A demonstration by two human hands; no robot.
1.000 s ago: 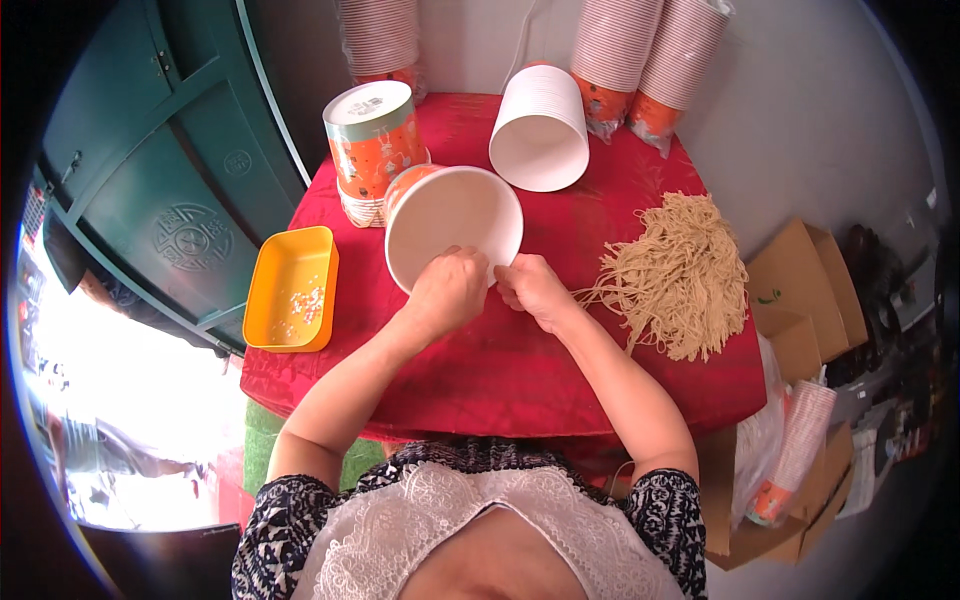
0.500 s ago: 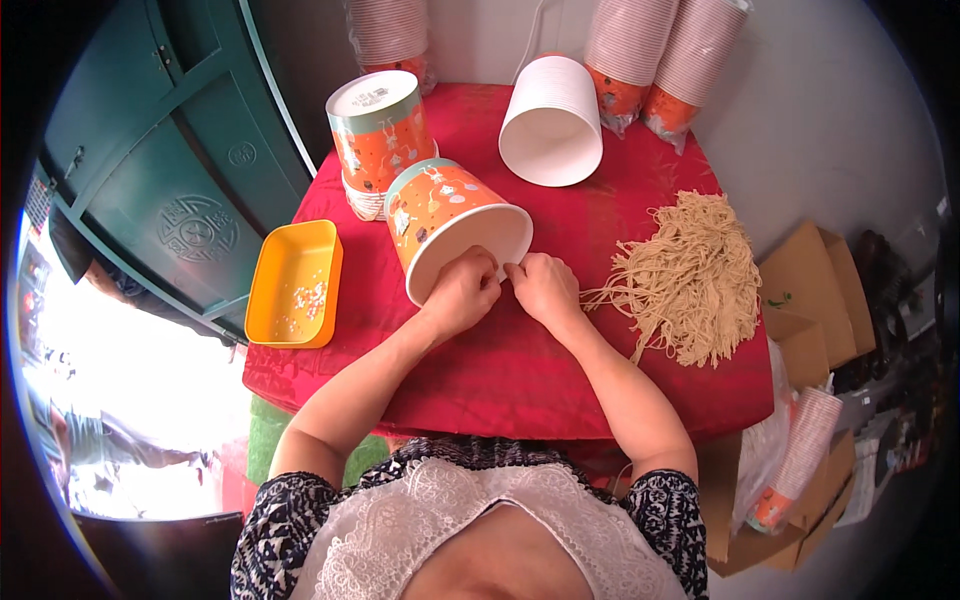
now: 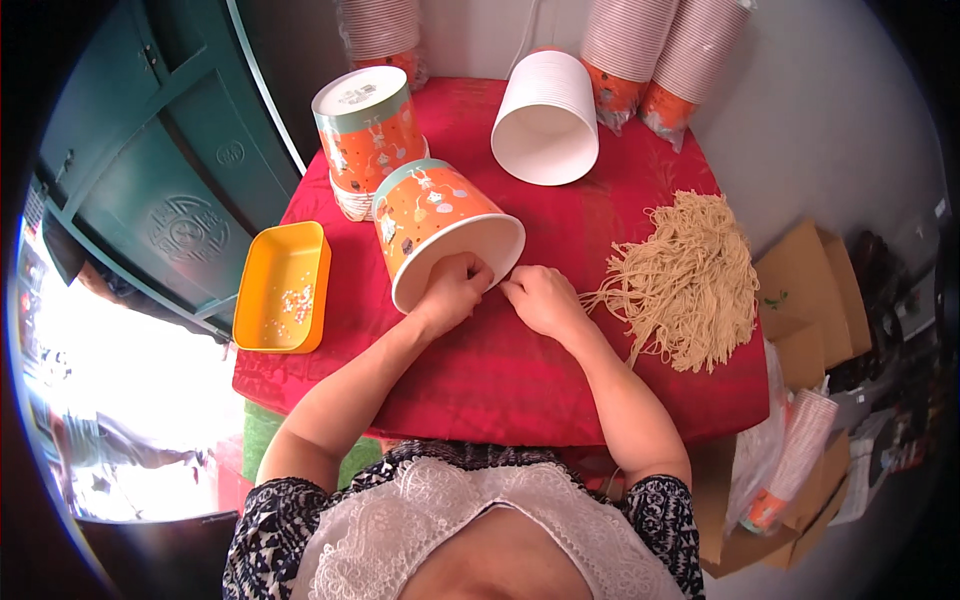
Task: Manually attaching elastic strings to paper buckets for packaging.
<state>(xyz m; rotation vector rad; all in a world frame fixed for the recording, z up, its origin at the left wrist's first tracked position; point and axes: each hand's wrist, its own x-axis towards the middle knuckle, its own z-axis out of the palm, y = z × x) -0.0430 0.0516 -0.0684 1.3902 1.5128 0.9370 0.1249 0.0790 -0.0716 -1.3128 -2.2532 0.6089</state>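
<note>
The bucket is lying tilted between the hands, its mouth facing the person; whether its lower rim is touching the table, I cannot tell. The left hand is resting in the mouth, fingers curling by the near wall; their tips are hiding, so whether they are grasping it I cannot tell. The right hand is sitting just outside the rim, thumb and forefinger drawing close; what, if anything, they are pinching is too small to tell.

The step in hand seems to be fingertip work at the near rim. The next move is probably calling for a steady bucket and a fine, sure pinch.

Right of the right hand, cord is lying heaped, loose ends straying toward the wrist. Well left of the left hand, a tray is holding pale bits. Beyond the left hand, an upturned stack is standing behind the bucket; straight beyond the right hand, a lying stack is facing back.
</note>
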